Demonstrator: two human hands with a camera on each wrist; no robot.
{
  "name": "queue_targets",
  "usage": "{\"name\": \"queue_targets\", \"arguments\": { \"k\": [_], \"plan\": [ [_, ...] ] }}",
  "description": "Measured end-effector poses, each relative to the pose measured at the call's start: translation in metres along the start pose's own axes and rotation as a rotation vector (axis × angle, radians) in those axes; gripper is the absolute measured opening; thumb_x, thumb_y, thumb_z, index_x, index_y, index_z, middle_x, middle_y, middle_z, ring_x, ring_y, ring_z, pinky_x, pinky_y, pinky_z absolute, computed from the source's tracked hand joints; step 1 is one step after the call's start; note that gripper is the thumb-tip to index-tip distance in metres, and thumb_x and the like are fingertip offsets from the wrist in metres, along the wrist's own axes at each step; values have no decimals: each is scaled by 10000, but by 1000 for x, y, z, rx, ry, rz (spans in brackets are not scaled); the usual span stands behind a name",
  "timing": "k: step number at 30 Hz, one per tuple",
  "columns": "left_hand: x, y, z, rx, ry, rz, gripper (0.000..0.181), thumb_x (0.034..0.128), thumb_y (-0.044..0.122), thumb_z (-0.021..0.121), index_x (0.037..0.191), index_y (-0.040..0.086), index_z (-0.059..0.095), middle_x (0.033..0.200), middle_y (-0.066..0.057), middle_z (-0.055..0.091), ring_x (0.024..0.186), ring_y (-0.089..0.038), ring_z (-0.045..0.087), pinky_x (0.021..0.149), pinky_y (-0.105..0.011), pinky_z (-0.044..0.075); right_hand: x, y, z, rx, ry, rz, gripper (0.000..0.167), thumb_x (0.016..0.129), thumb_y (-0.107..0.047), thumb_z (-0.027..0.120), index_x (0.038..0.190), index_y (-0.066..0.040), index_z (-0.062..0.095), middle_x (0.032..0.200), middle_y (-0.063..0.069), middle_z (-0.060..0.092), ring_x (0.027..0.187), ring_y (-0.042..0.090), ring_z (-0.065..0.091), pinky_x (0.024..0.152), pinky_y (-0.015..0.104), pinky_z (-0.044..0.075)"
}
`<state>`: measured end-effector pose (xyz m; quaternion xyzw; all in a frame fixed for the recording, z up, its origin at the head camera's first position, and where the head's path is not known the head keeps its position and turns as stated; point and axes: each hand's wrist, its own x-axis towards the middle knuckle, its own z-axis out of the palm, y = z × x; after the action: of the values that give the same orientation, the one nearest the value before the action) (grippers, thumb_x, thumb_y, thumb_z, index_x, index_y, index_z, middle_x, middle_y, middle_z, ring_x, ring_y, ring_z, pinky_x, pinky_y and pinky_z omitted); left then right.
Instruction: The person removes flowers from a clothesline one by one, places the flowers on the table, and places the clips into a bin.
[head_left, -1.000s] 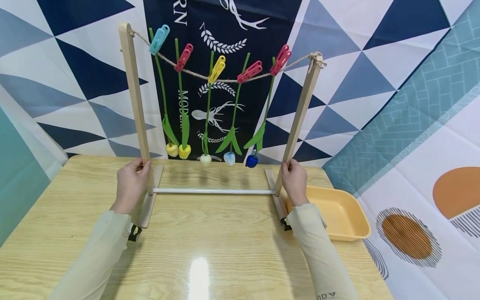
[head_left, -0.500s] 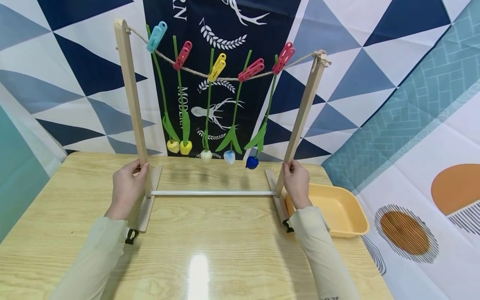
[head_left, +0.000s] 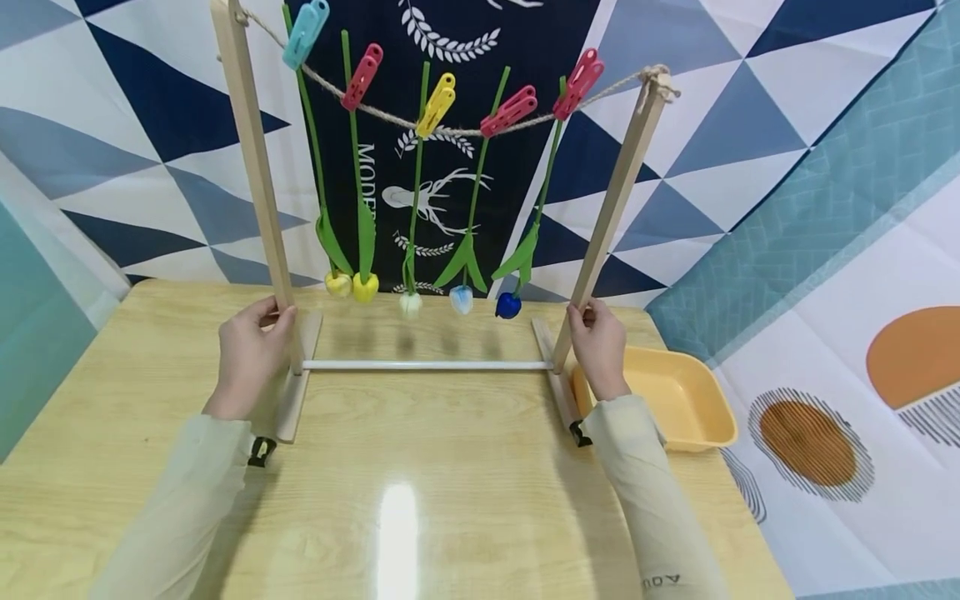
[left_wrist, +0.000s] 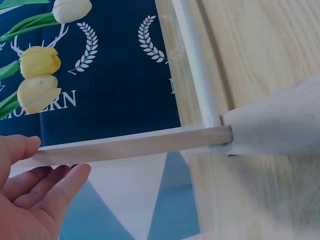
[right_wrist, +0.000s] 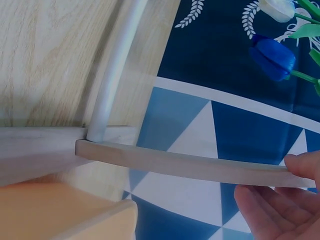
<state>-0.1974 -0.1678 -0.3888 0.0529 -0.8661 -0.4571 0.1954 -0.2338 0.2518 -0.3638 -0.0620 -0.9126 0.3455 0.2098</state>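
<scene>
A wooden frame stands on the table, its left post (head_left: 258,158) and right post (head_left: 617,192) joined low by a white rod (head_left: 427,365). My left hand (head_left: 251,354) pinches the left post low down; my right hand (head_left: 600,346) pinches the right one at like height. In the left wrist view the left hand (left_wrist: 40,195) has its thumb above the post and fingers below. The right wrist view has the right hand (right_wrist: 285,200) likewise. From a sagging rope (head_left: 390,117), blue, red and yellow clips (head_left: 436,106) hold several tulips (head_left: 365,287) heads down.
A yellow basin (head_left: 678,400) stands at the right beside the frame's right foot (head_left: 558,396). The wooden table (head_left: 337,500) reaches back to a patterned cloth (head_left: 187,167) hanging behind. The left foot (head_left: 292,408) rests on the tabletop.
The frame's top and the flowers sit higher in the head view, and the table and basin have shifted up too. The post tops look farther apart. Both hands keep their grip.
</scene>
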Motion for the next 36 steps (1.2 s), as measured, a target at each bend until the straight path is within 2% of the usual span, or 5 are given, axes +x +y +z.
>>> {"name": "queue_targets", "arguments": {
  "k": [9,15,21,29,36],
  "plan": [
    [0,26,-14,-97,142,67,334,913,218,597,1187,28,615,1120,-128,645,949,-84,618,775,-92,485,-3,-14,-14,79,106,-42,350,930,-216,578,1204,1,571,1004,183,652,882,296,652,770,399,539],
    [4,46,-19,-173,246,186,312,889,145,628,1166,4,604,1086,-127,608,876,137,505,777,-58,451,-9,-33,-25,121,179,-109,350,919,-221,595,1184,7,581,970,168,655,833,258,650,696,139,463],
    [7,72,-21,-174,214,250,327,903,194,616,1177,15,596,1119,-109,624,911,101,515,778,-70,447,-17,-57,-32,174,174,-193,309,910,-196,605,1134,16,610,936,168,676,775,249,645,627,26,396],
    [20,98,-18,-200,152,275,348,921,219,590,1210,26,575,1173,-113,622,1025,-192,609,781,-85,454,-18,-91,-31,255,132,-240,277,908,-174,609,1116,8,627,948,155,673,811,238,641,669,25,416],
    [33,111,-16,-209,100,273,412,933,252,572,1277,34,510,1239,-142,575,1119,-267,574,907,-423,504,-12,-124,-29,331,62,-292,260,908,-171,613,1107,-5,633,952,134,676,811,198,630,690,75,452]
  ]
}}
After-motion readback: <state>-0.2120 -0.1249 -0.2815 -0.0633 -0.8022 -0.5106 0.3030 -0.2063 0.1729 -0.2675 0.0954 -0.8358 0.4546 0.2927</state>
